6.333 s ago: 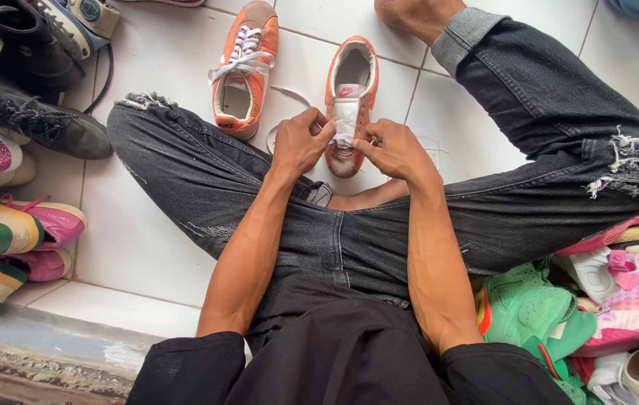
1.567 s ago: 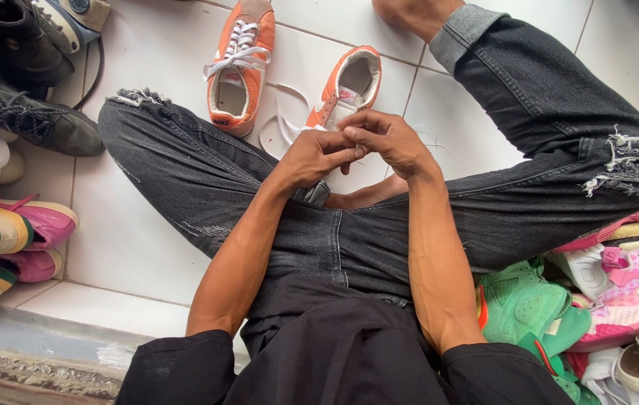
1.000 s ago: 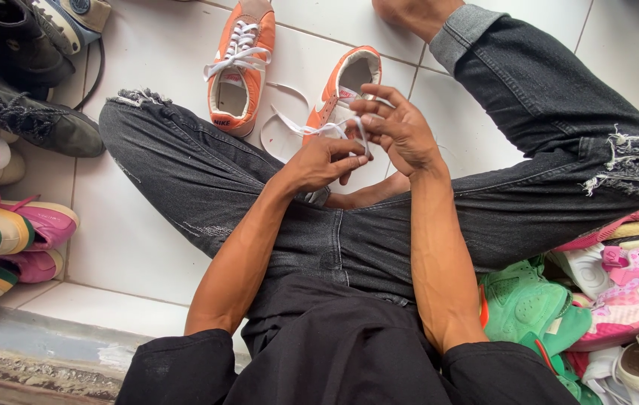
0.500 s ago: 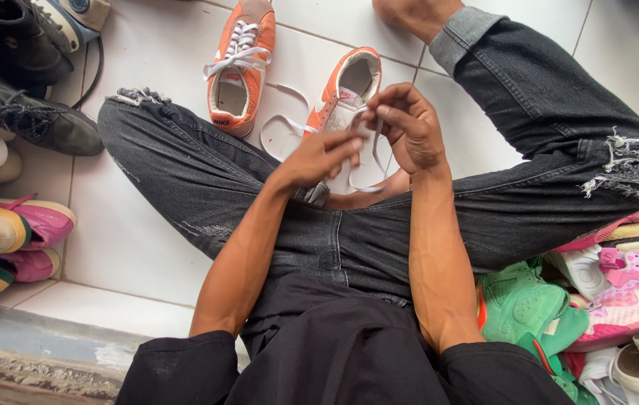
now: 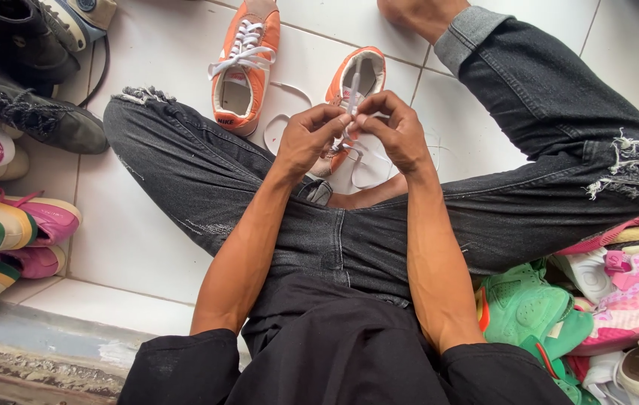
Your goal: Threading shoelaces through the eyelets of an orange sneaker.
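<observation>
I sit cross-legged on white tiles in dark torn jeans. My left hand [image 5: 310, 139] and my right hand [image 5: 392, 131] meet above my lap, both pinching a white shoelace [image 5: 352, 94] that sticks up between the fingertips. Loops of the lace [image 5: 280, 129] trail on the tile toward an orange sneaker [image 5: 350, 86] without laces, lying just beyond my hands and partly hidden by them. A second orange sneaker [image 5: 245, 64], laced in white, lies to its left.
Black boots [image 5: 31, 86] and pink, green and yellow shoes [image 5: 4, 232] pile along the left edge. Green and pink shoes [image 5: 604, 300] crowd the lower right. A bare foot [image 5: 420, 15] rests at the top. A worn step edge [image 5: 34, 352] runs along the bottom left.
My hands rose from my lap and drew together; the lace end now stands upright between both sets of fingertips, and the lace loops shifted on the tile.
</observation>
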